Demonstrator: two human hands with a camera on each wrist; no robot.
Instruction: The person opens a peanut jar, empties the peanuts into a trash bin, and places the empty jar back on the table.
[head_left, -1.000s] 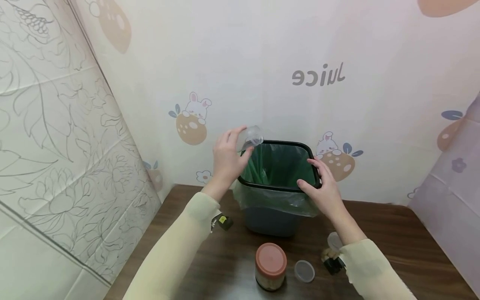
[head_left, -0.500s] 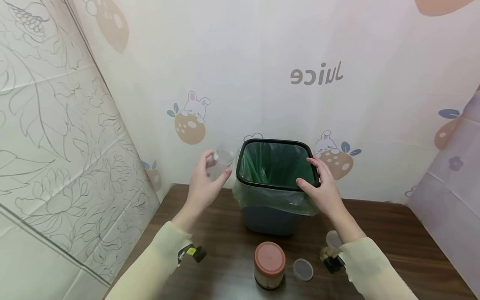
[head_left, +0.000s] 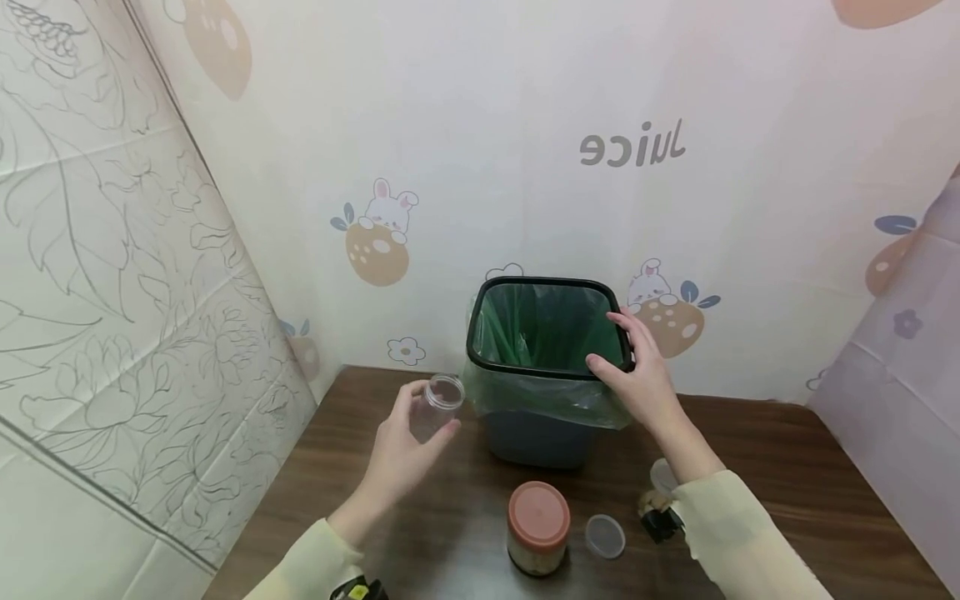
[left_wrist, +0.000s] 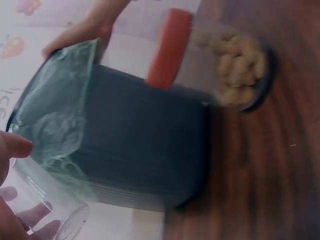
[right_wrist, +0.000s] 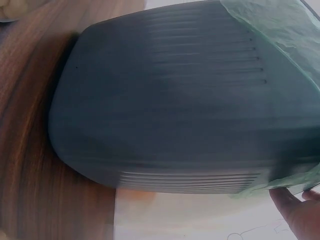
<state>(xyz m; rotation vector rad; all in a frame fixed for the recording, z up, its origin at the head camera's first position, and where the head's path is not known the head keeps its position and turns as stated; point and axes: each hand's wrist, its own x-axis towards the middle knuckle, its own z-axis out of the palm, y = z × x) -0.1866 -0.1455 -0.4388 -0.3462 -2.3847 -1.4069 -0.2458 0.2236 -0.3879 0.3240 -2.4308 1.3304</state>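
left hand (head_left: pixel 397 454) holds jar (head_left: pixel 435 410) (wall (head_left: pixel 525 200): mirrored "juice" (head_left: pixel 641 152))

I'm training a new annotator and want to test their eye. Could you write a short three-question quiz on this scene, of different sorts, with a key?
1. What does the left hand hold?
2. True or false: the right hand holds the black rim of the dark blue-grey plastic bin.
3. In the head view, where does the flat, round translucent disc lie relative to the orange-red-lidded cylindrical jar? A) left B) right C) on top

Key:
1. A lidless, clear cylindrical jar.
2. True.
3. B.
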